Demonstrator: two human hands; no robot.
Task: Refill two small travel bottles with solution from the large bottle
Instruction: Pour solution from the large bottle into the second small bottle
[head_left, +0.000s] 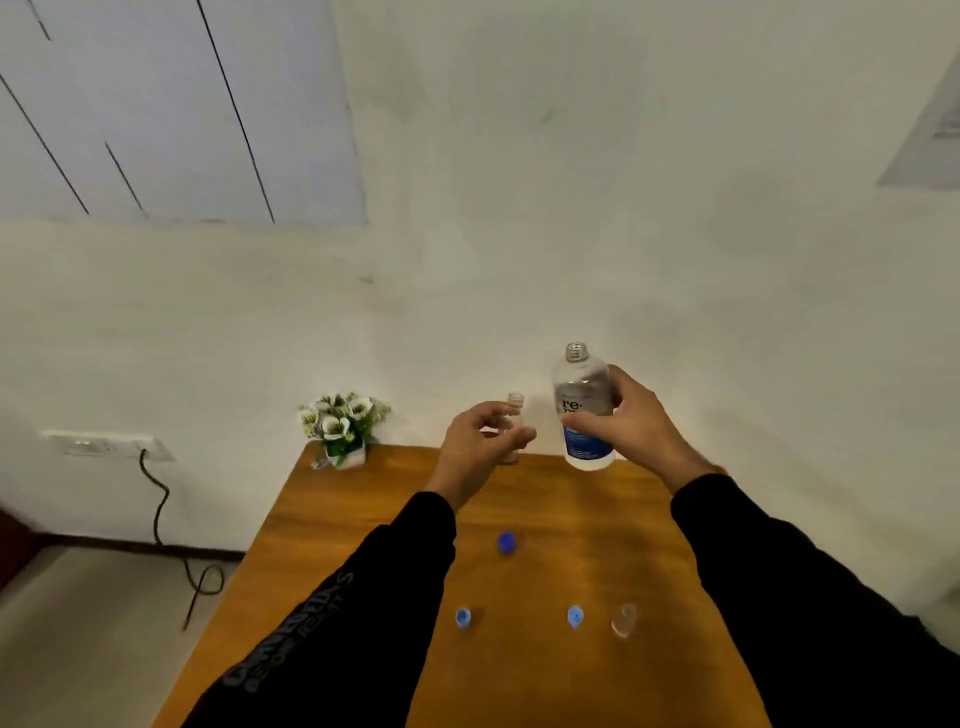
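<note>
2 light-blue plastic caps (463, 617) on the wooden table (363, 519); left hand (480, 441) pinching a small clear uncapped travel bottle (514, 415) (upright), just left of the large clear blue-labelled solution bottle (584, 410) gripped upright by the right hand (631, 423).

The large bottle (582, 410) is clear plastic with a blue-and-white label low on its body and liquid inside; its cap is off, the threaded neck bare, and it is held upright above the far end of the table, gripped around its middle. Just to its left, one small travel bottle (513, 423) is also held upright in the air, clear, uncapped, with its open neck on top. The second small bottle (624, 620) is clear too and sits on the near part of the table; whether it stands or lies is hard to tell. A dark blue cap (507, 542) rests mid-table, and two light blue caps (463, 617) (575, 616) lie nearer, the right one just beside the second small bottle.
</note>
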